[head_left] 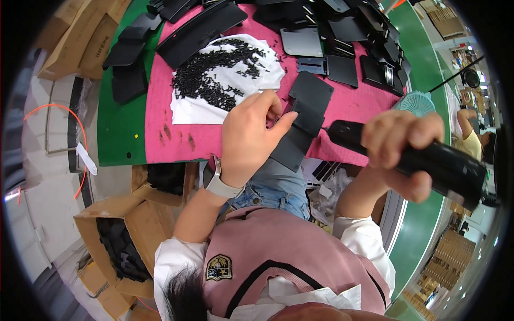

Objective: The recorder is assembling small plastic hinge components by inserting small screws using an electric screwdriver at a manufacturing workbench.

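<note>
My right hand [401,144] is wrapped round a black electric screwdriver [452,174], which lies nearly level with its thin tip pointing left. The tip is close to the right edge of a black plastic piece [310,101] made of two flat panels. This piece reaches over the near edge of a pink mat [348,107]. At the piece's left side is my left hand [249,134], fingers curled and thumb stretched to the panel's edge. Whatever those fingers hold, if anything, is hidden. Beyond this hand, many small black screws [209,80] are spread on a white cloth [193,112].
Black plastic panels [342,29] are piled along the table's far side, with more at the far left [128,80]. A pale teal round object [415,102] stands on the right. Open cardboard boxes [142,230] with black parts sit at lower left. A person [471,134] is far right.
</note>
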Tool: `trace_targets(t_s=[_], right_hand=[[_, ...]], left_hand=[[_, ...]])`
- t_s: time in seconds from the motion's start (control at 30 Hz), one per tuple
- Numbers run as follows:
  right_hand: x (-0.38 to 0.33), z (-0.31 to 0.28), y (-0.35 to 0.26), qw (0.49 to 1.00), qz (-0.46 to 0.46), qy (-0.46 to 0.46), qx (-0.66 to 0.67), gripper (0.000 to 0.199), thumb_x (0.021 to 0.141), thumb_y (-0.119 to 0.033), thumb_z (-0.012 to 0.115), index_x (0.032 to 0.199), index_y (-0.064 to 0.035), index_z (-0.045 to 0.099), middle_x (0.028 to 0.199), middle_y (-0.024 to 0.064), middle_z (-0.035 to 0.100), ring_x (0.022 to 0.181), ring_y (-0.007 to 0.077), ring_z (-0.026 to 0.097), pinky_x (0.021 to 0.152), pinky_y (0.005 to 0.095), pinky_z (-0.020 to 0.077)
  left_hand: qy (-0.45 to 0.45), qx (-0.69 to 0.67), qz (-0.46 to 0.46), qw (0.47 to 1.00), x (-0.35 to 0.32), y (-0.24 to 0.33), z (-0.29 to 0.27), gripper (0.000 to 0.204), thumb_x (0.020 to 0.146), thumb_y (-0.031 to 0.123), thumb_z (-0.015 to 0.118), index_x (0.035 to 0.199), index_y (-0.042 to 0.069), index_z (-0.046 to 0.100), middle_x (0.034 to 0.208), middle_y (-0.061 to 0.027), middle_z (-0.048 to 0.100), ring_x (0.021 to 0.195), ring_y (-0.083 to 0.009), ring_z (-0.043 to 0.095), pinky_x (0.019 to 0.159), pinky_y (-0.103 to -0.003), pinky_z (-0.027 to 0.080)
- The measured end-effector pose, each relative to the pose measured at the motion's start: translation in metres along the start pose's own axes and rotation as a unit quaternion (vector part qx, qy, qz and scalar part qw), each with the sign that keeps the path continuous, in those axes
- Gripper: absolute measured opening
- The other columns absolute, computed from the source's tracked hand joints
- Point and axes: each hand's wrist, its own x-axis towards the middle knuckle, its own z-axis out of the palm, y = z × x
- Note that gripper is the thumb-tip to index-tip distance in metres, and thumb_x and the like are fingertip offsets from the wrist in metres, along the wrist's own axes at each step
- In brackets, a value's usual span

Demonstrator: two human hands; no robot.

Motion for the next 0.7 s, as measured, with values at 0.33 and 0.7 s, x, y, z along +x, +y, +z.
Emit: trace_targets(t_s=[0.33,0.7], right_hand=[[-0.015,-0.003,-0.006,0.996,-0.035,-0.078,-0.019,0.052,0.078,-0.036,0.077,0.105,-0.0055,0.045,0.064,0.0039,0.056,0.045,0.0172,0.056,0.043,0.0312,0.0451],[-0.019,0.006,-0.005,0.994,-0.075,-0.026,0.069,0.051,0.077,-0.036,0.079,0.103,-0.0044,0.049,0.063,0.0049,0.056,0.046,0.0179,0.056,0.042,0.0300,0.0441]], left_hand=[[-0.029,0.153,0.199,0.968,-0.024,-0.023,-0.049,0.018,0.070,0.004,0.071,0.087,0.003,0.066,0.080,-0.0072,0.056,0.068,-0.0220,0.056,0.057,-0.031,0.046],[0.017,0.257,0.211,0.943,-0.017,-0.022,-0.023,0.008,0.080,0.005,0.066,0.083,0.004,0.058,0.074,-0.0078,0.052,0.064,-0.0249,0.059,0.052,-0.036,0.046]])
